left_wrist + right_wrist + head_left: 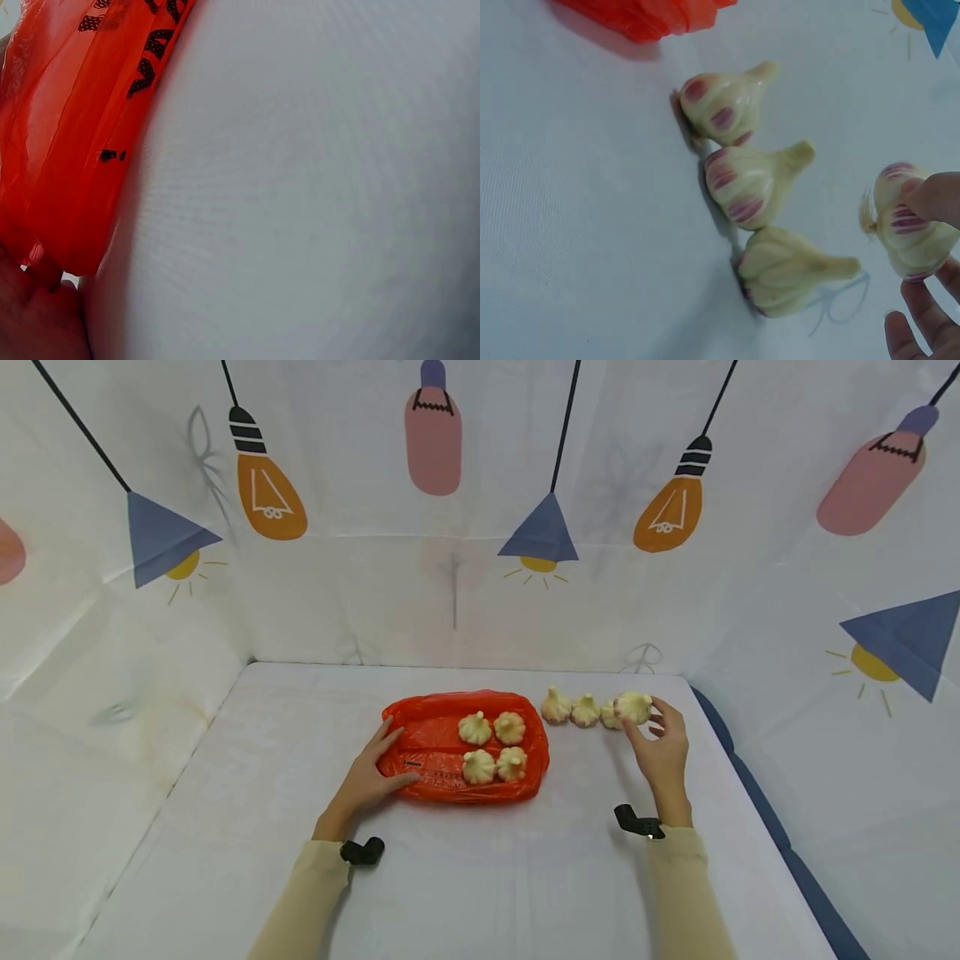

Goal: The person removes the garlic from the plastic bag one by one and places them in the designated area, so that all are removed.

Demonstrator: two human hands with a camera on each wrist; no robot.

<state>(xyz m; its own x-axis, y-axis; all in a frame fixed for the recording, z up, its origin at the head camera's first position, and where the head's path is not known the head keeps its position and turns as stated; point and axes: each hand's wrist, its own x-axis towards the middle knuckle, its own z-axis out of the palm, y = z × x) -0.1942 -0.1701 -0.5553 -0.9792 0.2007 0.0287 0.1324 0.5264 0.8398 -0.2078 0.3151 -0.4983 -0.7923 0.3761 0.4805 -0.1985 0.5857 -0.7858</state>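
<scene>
My right hand pinches a garlic bulb between thumb and fingers, raised over the right end of a row of bulbs. In the right wrist view this bulb shows purple streaks and a tuft of roots. Three more bulbs lie side by side: a left one, a middle one and a right one. My left hand rests against the left end of a shallow tray covered in red plastic, its thumb and fingers spread along the rim. Several garlic bulbs sit in the tray's right half.
A white-covered table carries everything. Behind it hangs a white cloth printed with lamps and bulbs. Dark blue fabric runs along the table's right edge. Black printing marks the red plastic in the left wrist view.
</scene>
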